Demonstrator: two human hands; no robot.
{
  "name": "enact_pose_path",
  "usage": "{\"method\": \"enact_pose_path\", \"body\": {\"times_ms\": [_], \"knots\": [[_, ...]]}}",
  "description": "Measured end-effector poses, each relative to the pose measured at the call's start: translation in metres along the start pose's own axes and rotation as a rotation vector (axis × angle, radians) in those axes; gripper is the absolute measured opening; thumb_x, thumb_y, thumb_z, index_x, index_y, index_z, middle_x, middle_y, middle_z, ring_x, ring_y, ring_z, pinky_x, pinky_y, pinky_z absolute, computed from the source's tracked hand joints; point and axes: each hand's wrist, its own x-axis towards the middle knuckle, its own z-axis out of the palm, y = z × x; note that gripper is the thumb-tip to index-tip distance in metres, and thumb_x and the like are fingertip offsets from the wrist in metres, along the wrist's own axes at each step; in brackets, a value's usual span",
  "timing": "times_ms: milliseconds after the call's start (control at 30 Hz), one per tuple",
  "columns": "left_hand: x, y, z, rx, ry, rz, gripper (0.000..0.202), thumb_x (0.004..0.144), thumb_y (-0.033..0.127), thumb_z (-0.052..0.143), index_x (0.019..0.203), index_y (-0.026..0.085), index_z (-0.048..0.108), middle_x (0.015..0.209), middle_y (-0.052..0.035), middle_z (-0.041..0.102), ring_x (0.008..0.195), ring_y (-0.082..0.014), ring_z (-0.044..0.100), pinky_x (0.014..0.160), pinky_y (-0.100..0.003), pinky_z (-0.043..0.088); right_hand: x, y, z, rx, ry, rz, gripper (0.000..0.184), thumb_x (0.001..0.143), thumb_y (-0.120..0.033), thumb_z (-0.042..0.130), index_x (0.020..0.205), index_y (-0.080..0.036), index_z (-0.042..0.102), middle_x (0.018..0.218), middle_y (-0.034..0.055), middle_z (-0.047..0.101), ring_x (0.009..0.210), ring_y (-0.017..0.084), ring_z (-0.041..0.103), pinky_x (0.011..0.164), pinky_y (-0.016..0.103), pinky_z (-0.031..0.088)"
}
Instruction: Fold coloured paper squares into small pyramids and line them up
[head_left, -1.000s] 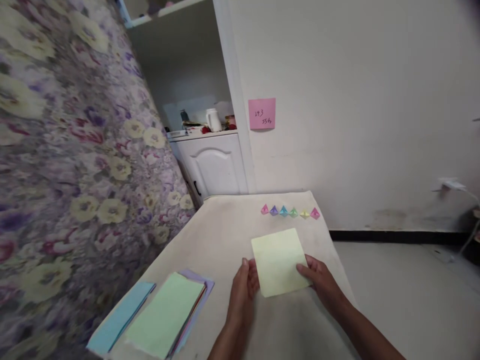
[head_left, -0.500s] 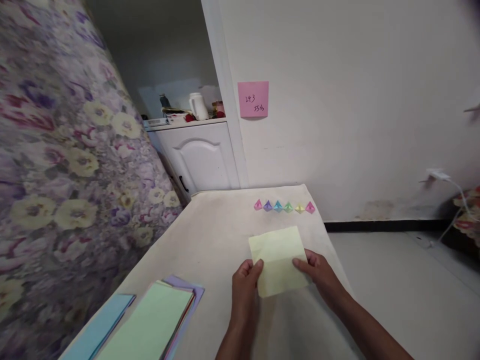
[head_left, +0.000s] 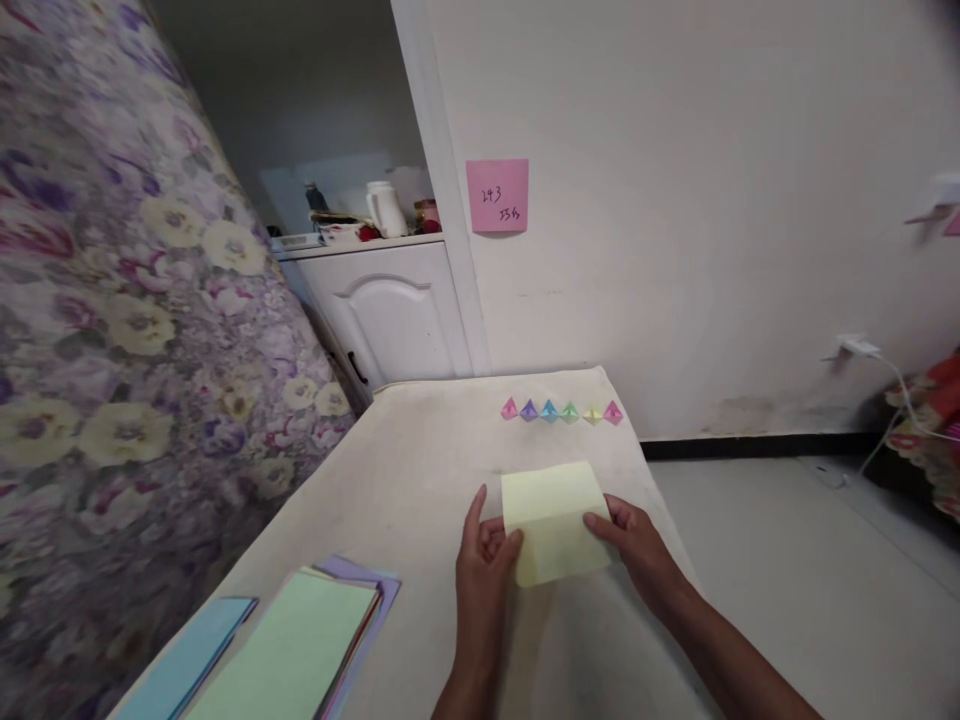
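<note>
A square of pale yellow paper (head_left: 559, 520) is held above the table, with a faint crease across its middle. My left hand (head_left: 486, 560) pinches its left edge between the thumb and curled fingers, while the index finger sticks up away from the sheet. On the right edge, my right hand (head_left: 630, 540) grips the paper with its thumb on the front and fingers behind. Beyond the sheet, a row of small folded paper shapes (head_left: 549, 411) in pink, purple, blue, green and yellow lies on the table.
The cream-covered table (head_left: 420, 480) carries a stack of coloured paper (head_left: 292, 640), green on top, and blue paper (head_left: 191, 650) at the near left. A floral curtain (head_left: 150, 330) hangs at left. A pink note (head_left: 498, 196) is stuck to the wall behind.
My left index finger has lifted and straightened off the yellow paper. The sheet has shifted and levelled slightly. The whole view has turned a little to the right.
</note>
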Motion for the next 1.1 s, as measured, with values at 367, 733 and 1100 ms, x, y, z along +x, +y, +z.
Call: {"method": "enact_pose_path", "body": {"times_ms": [367,733,1100], "knots": [[-0.001,-0.003,-0.002,0.410,0.022,0.221,0.021,0.070,0.021,0.062,0.090,0.022,0.065,0.086,-0.0007,0.060,0.079,-0.0166,0.054,0.071,-0.025,0.041,0.000,-0.007,0.003,-0.050,-0.014,-0.004,0.029,0.068,-0.033,0.068,0.092,-0.017,0.063,0.083,0.0050,0.070,0.076,0.022,0.063,0.068,0.031,0.047],[-0.003,0.004,-0.002,0.474,0.035,0.360,0.006,0.074,0.022,0.058,0.069,0.020,0.061,0.123,-0.0044,0.047,0.118,-0.0226,0.040,0.097,-0.033,0.030,0.004,0.002,-0.003,-0.248,0.111,-0.096,0.034,0.067,-0.026,0.067,0.099,-0.020,0.057,0.091,0.0041,0.067,0.083,0.021,0.062,0.074,0.033,0.048],[0.001,-0.002,-0.004,-0.077,-0.111,-0.164,0.025,0.064,0.033,0.068,0.072,0.019,0.049,0.054,0.0046,0.057,0.044,-0.0111,0.052,0.044,-0.019,0.037,0.003,-0.002,-0.009,-0.124,-0.059,0.034,0.055,0.058,-0.030,0.075,0.108,-0.021,0.054,0.102,0.0059,0.064,0.093,0.023,0.060,0.081,0.036,0.047]]}}
